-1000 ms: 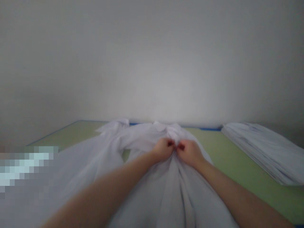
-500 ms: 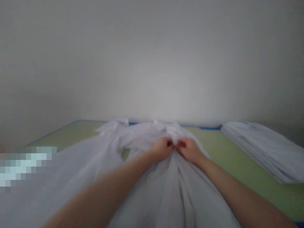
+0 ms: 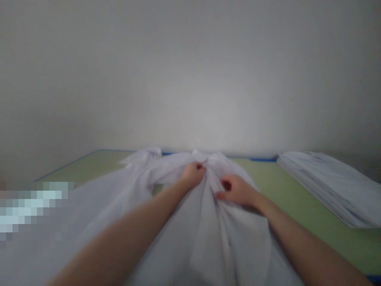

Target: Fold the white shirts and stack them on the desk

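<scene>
Cloth (image 3: 250,242), white and gathered, lies before you on the green bench (image 3: 297,202); your left hand (image 3: 193,174) pinches it, your right hand (image 3: 238,190) touches it, grip unclear. Bench shows bare toward the white stack (image 3: 333,186) rightward; the blue far edge (image 3: 263,160) runs beside the wall (image 3: 190,79).

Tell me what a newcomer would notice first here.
Probably the bare hands at the center: the left hand pinches the white cloth, while the right hand touches it slightly nearer the viewer. The cloth's pale, gathered folds spread across the green table to the bottom of the view. On the right lies a layered white stack.
</scene>
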`<act>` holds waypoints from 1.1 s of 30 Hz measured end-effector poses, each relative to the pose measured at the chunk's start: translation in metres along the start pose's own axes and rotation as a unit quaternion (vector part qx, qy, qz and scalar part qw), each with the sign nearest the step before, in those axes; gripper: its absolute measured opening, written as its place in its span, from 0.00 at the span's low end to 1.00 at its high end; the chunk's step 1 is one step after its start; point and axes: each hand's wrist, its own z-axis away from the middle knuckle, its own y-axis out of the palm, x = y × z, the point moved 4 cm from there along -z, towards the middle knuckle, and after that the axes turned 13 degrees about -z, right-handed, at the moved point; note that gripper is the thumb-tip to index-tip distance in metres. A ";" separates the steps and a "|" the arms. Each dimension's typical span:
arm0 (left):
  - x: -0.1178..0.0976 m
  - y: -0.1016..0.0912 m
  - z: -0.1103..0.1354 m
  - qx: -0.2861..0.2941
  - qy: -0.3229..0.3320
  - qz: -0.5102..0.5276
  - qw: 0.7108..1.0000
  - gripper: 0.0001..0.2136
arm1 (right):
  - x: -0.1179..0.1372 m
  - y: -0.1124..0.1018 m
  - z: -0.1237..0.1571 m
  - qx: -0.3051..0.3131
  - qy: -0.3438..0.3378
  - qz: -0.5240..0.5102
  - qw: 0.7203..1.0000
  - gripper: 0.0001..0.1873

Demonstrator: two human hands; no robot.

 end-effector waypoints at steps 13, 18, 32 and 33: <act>-0.040 -0.035 0.045 0.286 0.259 -0.168 0.907 0.09 | 0.013 0.016 0.011 0.111 0.044 -0.007 0.993 0.06; -0.036 -0.026 0.054 0.310 0.268 -0.181 0.894 0.06 | 0.014 0.018 0.012 0.079 0.045 0.057 0.994 0.13; -0.058 -0.015 0.061 0.266 0.232 -0.061 0.934 0.08 | -0.007 -0.010 0.000 0.086 0.061 -0.075 0.992 0.10; -0.057 -0.012 0.062 0.281 0.210 -0.051 0.935 0.09 | -0.007 -0.010 0.000 0.079 0.059 -0.074 0.992 0.10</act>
